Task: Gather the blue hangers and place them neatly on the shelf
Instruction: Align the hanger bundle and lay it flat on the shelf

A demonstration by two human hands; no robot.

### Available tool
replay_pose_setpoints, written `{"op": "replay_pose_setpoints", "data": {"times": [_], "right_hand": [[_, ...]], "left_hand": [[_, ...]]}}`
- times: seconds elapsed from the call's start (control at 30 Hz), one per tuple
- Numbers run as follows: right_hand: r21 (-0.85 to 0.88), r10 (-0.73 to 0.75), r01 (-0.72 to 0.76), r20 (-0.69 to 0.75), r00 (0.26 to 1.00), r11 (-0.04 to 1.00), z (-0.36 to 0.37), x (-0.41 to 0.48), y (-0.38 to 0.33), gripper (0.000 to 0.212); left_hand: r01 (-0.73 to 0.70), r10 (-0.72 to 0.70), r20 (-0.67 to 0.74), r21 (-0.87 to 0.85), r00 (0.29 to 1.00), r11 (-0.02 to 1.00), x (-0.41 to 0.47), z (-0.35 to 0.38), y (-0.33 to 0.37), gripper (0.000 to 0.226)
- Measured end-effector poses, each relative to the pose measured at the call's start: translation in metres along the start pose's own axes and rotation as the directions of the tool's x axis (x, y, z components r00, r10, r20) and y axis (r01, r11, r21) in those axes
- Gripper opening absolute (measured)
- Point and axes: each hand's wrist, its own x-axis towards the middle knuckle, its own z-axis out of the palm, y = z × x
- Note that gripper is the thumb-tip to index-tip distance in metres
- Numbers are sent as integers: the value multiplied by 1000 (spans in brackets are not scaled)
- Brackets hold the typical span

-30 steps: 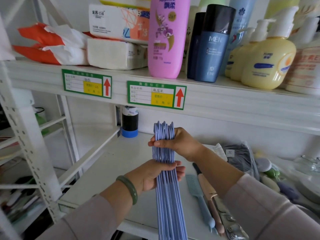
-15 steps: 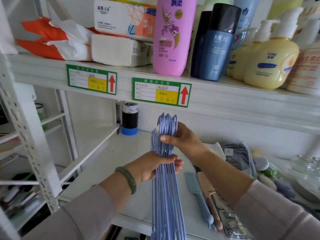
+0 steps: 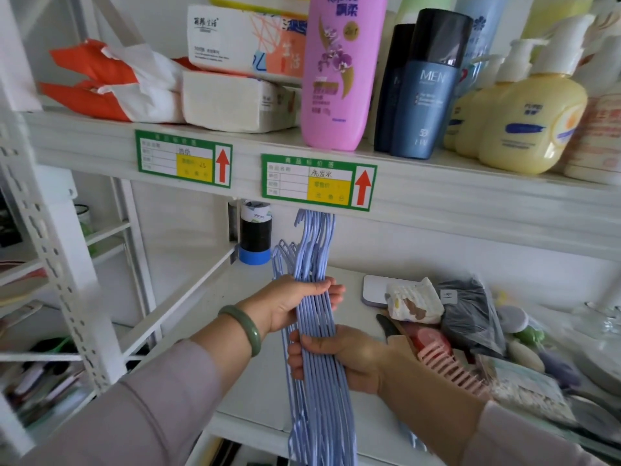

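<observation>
Blue hanger bundle (image 3: 316,334) upright above middle shelf (image 3: 336,274); left hand (image 3: 292,304) clenched near hooks, right hand (image 3: 339,358) clenched lower; square hooks level, lay flat left of pink comb (image 3: 447,364)

Both hands clasp the bundle of blue hangers (image 3: 316,331) upright above the white shelf (image 3: 208,297): left hand (image 3: 292,302) higher (jade bangle on wrist), right hand (image 3: 339,361) lower, hooks just under the green price label (image 3: 319,182).
</observation>
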Motion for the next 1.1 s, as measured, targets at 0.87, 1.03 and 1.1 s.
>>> {"op": "replay_pose_setpoints", "data": {"times": [0.87,1.03,1.1], "right_hand": [[-26,-24,17,-319,947,1000,-28,22,-28,14],[-305,-99,-161,-687,720,939,-30,45,-8,17],[-417,-130,-254,-700,702,872,-31,57,6,21]], "left_hand": [[283,-128,-445,301,886,911,20,-31,-69,22],[436,-127,-477,623,870,649,28,-50,-57,19],[514,-104,-514,781,852,355,29,-47,-52,30]]}}
